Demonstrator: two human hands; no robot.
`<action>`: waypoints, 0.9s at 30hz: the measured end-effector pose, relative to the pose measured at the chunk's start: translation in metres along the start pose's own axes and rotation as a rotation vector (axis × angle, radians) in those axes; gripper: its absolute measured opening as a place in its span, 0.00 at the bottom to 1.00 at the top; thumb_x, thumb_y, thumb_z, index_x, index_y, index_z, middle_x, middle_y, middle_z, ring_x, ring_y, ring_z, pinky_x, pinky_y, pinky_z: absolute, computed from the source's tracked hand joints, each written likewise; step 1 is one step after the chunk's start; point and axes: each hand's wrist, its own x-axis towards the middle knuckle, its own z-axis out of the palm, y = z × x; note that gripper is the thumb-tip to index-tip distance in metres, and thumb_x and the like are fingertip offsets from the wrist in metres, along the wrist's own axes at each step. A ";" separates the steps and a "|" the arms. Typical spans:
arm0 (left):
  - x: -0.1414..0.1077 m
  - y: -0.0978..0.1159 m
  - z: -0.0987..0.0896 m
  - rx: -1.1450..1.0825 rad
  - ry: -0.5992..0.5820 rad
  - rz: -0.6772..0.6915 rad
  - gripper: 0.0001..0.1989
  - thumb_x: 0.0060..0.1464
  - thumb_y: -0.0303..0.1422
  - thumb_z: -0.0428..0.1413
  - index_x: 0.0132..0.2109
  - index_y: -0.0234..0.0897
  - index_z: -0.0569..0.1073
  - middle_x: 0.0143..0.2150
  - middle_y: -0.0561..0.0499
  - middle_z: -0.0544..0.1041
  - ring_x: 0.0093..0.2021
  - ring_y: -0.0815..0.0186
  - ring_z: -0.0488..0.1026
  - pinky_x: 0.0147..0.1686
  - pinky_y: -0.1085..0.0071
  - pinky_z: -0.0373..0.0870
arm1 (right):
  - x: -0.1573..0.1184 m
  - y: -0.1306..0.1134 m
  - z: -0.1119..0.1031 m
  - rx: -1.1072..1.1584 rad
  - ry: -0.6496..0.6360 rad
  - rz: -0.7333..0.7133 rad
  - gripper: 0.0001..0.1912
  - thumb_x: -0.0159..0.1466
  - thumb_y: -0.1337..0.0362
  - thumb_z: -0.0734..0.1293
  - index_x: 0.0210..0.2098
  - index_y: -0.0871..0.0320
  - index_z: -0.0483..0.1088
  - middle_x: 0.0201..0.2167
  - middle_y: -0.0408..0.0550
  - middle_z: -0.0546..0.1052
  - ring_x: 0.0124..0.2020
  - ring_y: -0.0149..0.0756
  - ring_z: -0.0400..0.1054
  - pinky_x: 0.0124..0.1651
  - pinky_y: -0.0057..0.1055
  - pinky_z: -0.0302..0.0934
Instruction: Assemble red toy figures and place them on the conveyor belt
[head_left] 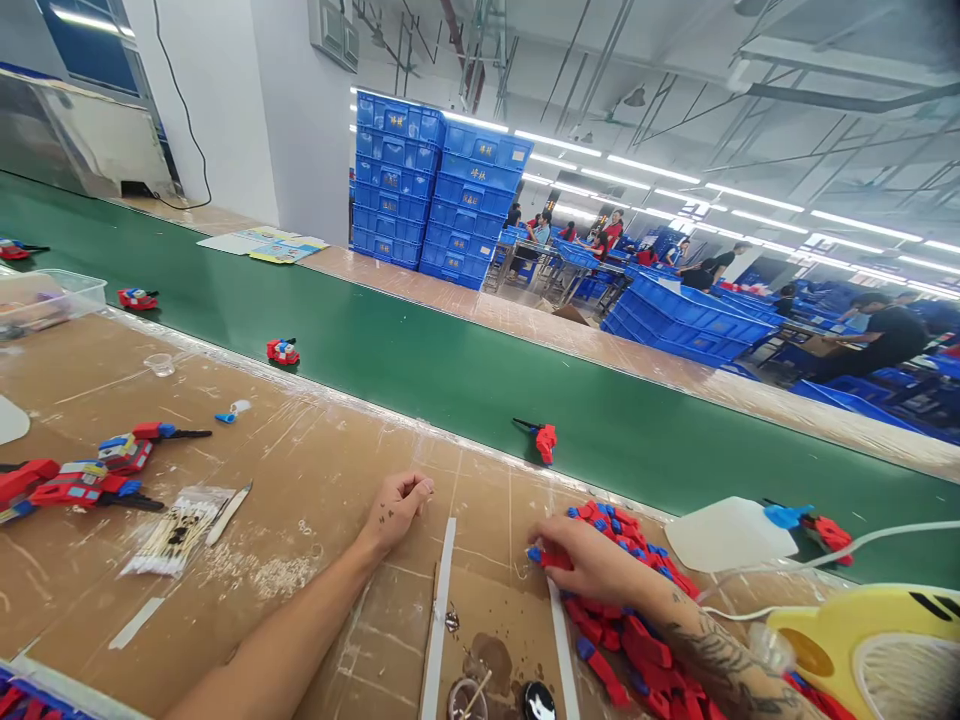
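A belt (pixel 420 350) is stretching across before me, beyond my table (pixel 315 440) — crates (pixel 472 190) are standing stacked behind it. On the table, loose pieces (pixel 637 640) are lying piled to my right, near a fan (pixel 862 635). Two strips (pixel 442 620) are flanking a cup (pixel 452 692), a stick (pixel 478 692) leaning in it. To my left, bagged swabs (pixel 178 530) are lying — assembled toys (pixel 79 482) are sitting farther left.
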 end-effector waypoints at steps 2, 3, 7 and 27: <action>0.000 0.001 0.000 0.006 -0.007 0.001 0.25 0.53 0.54 0.56 0.27 0.34 0.69 0.19 0.55 0.63 0.21 0.71 0.56 0.24 0.73 0.52 | -0.007 -0.003 0.000 0.125 0.042 -0.003 0.19 0.58 0.68 0.64 0.49 0.59 0.74 0.42 0.49 0.75 0.42 0.38 0.67 0.49 0.32 0.61; 0.000 0.002 0.000 0.008 -0.009 0.002 0.25 0.54 0.54 0.56 0.27 0.34 0.69 0.19 0.55 0.63 0.21 0.71 0.56 0.24 0.73 0.52 | -0.010 -0.006 0.001 0.192 0.060 -0.004 0.17 0.58 0.67 0.65 0.47 0.59 0.74 0.41 0.49 0.74 0.41 0.37 0.66 0.48 0.31 0.61; -0.001 0.003 0.000 0.021 -0.010 0.008 0.23 0.54 0.51 0.56 0.27 0.35 0.68 0.19 0.55 0.63 0.22 0.71 0.57 0.25 0.73 0.53 | -0.026 -0.018 0.010 0.511 0.113 0.013 0.12 0.60 0.61 0.66 0.42 0.60 0.69 0.38 0.48 0.73 0.36 0.33 0.66 0.39 0.26 0.63; -0.003 0.002 -0.001 0.039 -0.005 0.013 0.19 0.56 0.47 0.57 0.29 0.34 0.73 0.19 0.55 0.64 0.21 0.71 0.57 0.25 0.73 0.54 | -0.133 -0.037 0.144 1.321 0.642 0.438 0.19 0.55 0.53 0.79 0.30 0.57 0.69 0.37 0.47 0.72 0.35 0.35 0.71 0.37 0.28 0.71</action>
